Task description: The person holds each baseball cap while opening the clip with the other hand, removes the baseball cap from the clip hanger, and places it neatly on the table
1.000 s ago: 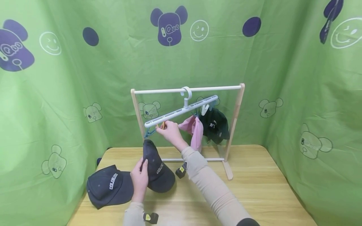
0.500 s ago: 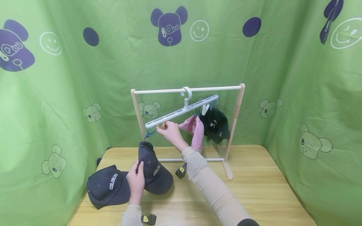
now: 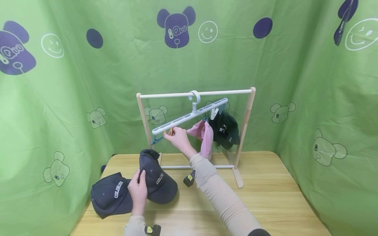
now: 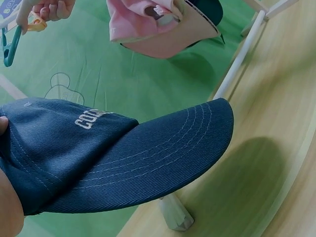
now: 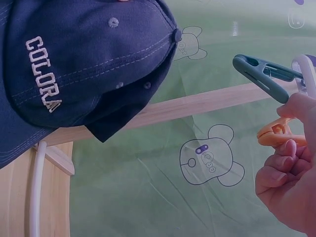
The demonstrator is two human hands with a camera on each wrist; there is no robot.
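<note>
My left hand [image 3: 138,193] holds a navy baseball cap [image 3: 162,190] with white lettering by its back edge, below the left end of a pale plastic hanger [image 3: 174,123]. In the left wrist view its brim points away from my hand. My right hand [image 3: 178,138] is up at the hanger, pinching an orange clothespin [image 5: 281,136] between thumb and fingers. Beside it a teal clothespin [image 5: 264,74] hangs at the hanger's end with nothing in it. A gap separates the held cap from both clips.
A second navy cap [image 3: 106,196] lies on the wooden table [image 3: 265,209] at the left. From the hanger's right half hang a pink cap [image 3: 206,139], a white clothespin [image 3: 214,114] and a dark green cap [image 3: 224,131]. The wooden rack [image 3: 247,118] carries the hanger on its bar.
My left hand has drawn the navy cap left and slightly down, away from the hanger's end. The right hand stays almost still at the orange clothespin.
</note>
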